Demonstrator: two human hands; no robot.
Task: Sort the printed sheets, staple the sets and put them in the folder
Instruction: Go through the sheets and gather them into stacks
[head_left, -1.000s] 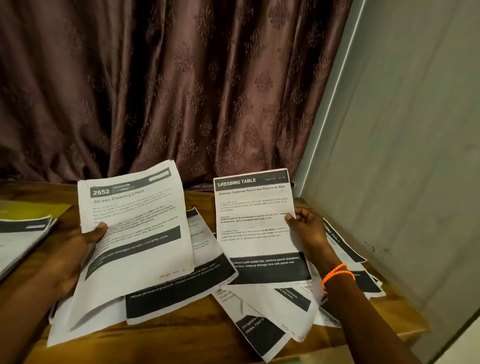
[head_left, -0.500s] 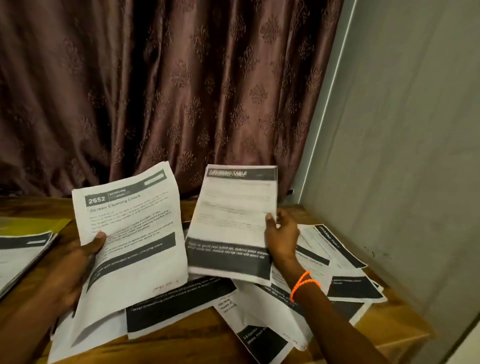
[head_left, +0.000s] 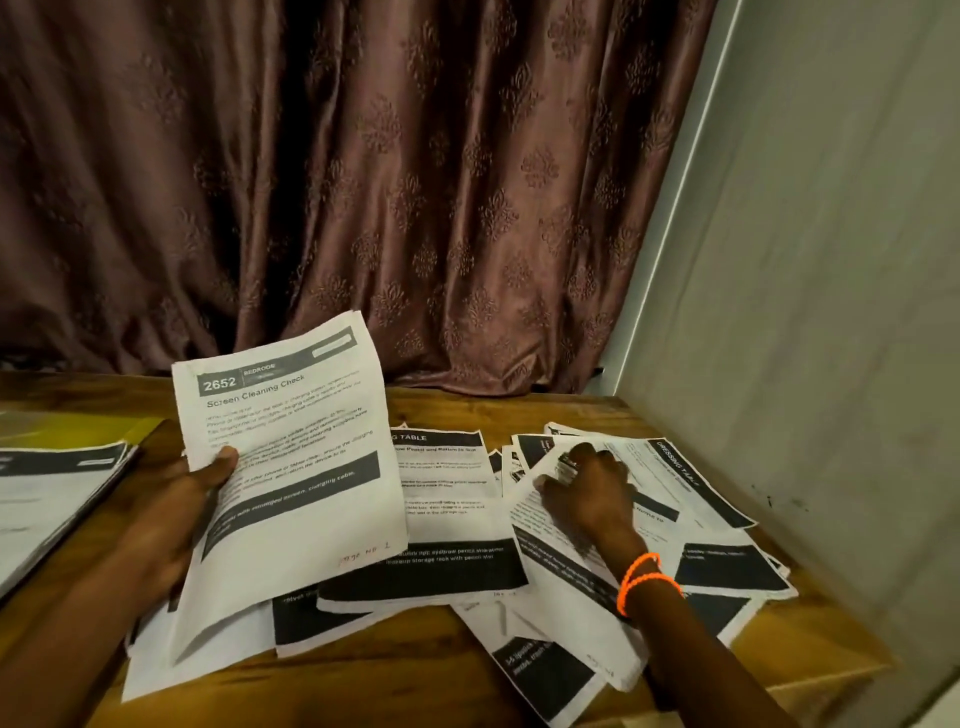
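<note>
- Curtain (head_left: 363, 182): brown, patterned, hangs behind the bench; pale wall (head_left: 805, 312) to my right.
- Bench (head_left: 415, 691): wooden, carries all the paper.
- Loose printed sheets (head_left: 447, 525): spread in an overlapping heap over the middle and right of the bench, most with black bands across them. One facing me is headed "…G TABLE"; another at the far right reads "DRESSING TABLE" along its edge.
- Second stack (head_left: 52, 499): lies at the left edge of the bench, on top of something yellow (head_left: 78, 428) (possibly the folder; cannot tell).
- Sheet "2652 Screen Cleaning Check" (head_left: 285, 457): held up, tilted, above the left part of the heap; a handwritten note near its bottom edge, too faint to read.
- My left hand (head_left: 182, 509): grasps that sheet by its left edge, thumb on the printed face, fingers behind.
- My right hand (head_left: 592, 488): palm down on the right-hand sheets, fingers spread and pressing on the paper, gripping nothing that I can see.
- Orange bracelet (head_left: 644, 579): on my right wrist.
</note>
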